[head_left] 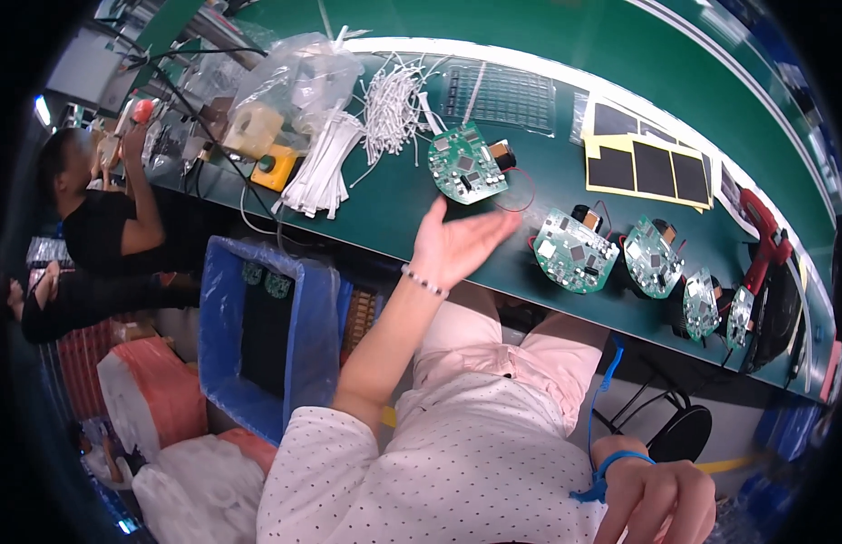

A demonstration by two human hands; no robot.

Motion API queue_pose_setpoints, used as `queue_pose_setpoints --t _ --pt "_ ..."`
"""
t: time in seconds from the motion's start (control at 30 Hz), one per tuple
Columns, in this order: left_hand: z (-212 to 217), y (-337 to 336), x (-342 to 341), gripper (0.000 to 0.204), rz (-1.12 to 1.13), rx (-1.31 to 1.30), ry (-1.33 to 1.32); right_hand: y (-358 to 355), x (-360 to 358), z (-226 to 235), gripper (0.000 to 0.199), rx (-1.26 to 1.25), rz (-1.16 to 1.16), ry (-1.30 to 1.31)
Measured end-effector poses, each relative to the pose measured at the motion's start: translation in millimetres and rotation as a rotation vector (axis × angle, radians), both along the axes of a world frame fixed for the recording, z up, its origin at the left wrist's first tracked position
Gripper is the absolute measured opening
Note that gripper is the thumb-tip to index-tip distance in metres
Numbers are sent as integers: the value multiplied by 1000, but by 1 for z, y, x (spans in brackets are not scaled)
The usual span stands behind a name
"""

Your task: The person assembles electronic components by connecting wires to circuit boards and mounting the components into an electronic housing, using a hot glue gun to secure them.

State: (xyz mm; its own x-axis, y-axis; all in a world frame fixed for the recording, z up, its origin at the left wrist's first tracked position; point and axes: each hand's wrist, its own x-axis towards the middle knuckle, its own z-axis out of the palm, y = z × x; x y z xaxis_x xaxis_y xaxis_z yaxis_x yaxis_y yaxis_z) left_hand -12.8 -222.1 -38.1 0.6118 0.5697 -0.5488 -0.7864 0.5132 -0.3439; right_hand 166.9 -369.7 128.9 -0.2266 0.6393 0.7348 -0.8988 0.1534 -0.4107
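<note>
My left hand [459, 243] is open, palm turned up and fingers stretched toward the right. It is just below a green circuit board [466, 165] that has a coil-like part and a thin red wire at its right side. Nothing lies in that palm. Close to the lower right edge, my right hand [658, 500] has its fingers bent and pressed together. Their tips run out of view, so what they hold, if anything, is hidden. A blue wrist strap [622, 456] with a coiled cord circles that wrist.
More circuit boards [577, 254] stand along the green bench's front edge. Beyond them are a red-handled tool [767, 238] and yellow sheets with black pads [647, 168]. White cable bundles [323, 168] lie left. A blue bin [223, 354] stands below; a co-worker [103, 213] is far left.
</note>
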Motion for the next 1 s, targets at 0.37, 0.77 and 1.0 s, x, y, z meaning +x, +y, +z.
queue_pose_setpoints --t 0.37,0.77,1.0 --pt "-20 49 -118 22 -119 1320 2704 -36 10 -23 21 -318 -465 33" --pt "-18 76 -118 17 -684 1464 2946 -26 19 -37 5 -272 -368 -11" --pt "-37 89 -137 16 -734 1408 2742 -19 25 -40 6 -216 -297 -26"
